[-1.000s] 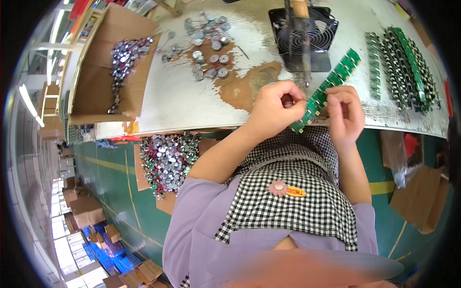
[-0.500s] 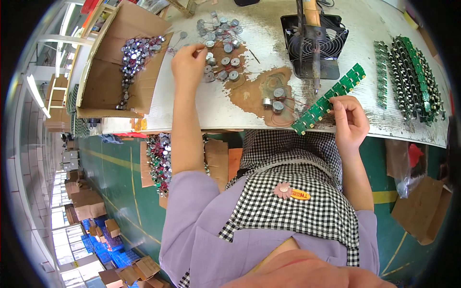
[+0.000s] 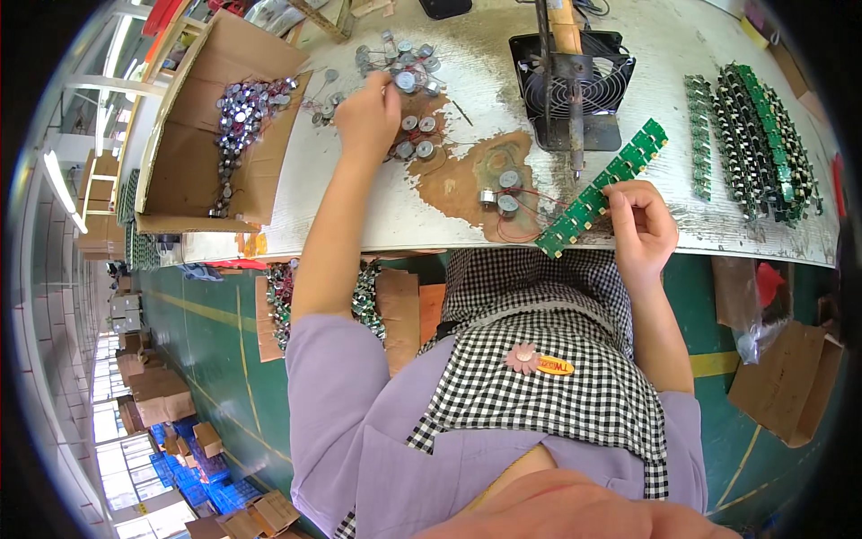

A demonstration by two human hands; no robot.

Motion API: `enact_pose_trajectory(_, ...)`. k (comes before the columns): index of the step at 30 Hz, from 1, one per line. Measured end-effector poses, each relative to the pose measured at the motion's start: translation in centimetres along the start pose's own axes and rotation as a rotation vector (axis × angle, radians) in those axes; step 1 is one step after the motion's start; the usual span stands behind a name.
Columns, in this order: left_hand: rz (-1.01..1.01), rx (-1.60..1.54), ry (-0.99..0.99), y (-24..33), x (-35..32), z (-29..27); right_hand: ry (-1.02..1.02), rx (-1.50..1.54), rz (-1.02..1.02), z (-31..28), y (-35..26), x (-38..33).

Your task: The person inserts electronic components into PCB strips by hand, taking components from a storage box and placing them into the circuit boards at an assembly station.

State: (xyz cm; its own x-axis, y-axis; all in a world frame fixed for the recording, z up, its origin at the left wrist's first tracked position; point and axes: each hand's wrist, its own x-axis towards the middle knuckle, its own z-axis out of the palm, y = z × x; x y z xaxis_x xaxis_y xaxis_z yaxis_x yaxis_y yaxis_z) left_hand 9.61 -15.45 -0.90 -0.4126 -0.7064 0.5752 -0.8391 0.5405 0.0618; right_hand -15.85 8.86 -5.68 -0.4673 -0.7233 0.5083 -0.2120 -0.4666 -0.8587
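My left hand [image 3: 366, 117] is over the loose pile of small silver motors [image 3: 416, 126], its thumb and fingers pinched at the edge of one round motor [image 3: 406, 82]. The grip itself is partly hidden. In my right hand [image 3: 645, 220] is a long green circuit board strip [image 3: 584, 208], pinched by thumb and forefinger along its right edge and slanting across the table edge. Thin red wires run from near the strip's lower end to three motors [image 3: 508, 180] on the worn brown patch. Above the strip a soldering iron [image 3: 577, 135] points tip down on its stand.
Behind the iron stands a black fan [image 3: 618, 76]. Stacked green board strips [image 3: 763, 144] lie at the right. An open cardboard box [image 3: 175, 171] with many motors is at the left. Below the table edge, another carton [image 3: 395, 310] stands beside wired parts.
My left hand has moved right and slightly up over the motor pile, and a motor now shows at its fingertips. My right hand keeps its grip on the strip. The whole view has shifted slightly.
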Motion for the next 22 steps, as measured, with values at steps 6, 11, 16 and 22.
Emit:
enact_pose_trajectory(6,-0.237,-0.882,0.305,1.5,-0.5,-2.1,-0.033,0.002,0.012,0.2,-0.2,0.0)
enact_pose_trajectory(11,-0.290,-1.102,0.360,6.1,-0.7,-5.1,-0.025,0.084,0.032,0.4,-0.9,-0.1)
enact_pose_trajectory(16,-0.546,-1.429,-0.175,9.1,-5.2,-6.7,-0.096,-0.167,-0.156,-0.3,-0.5,0.0)
enact_pose_trajectory(22,-0.641,-1.598,-0.665,14.3,-9.9,-6.3,-0.150,-0.198,-0.187,0.0,-1.0,0.1)
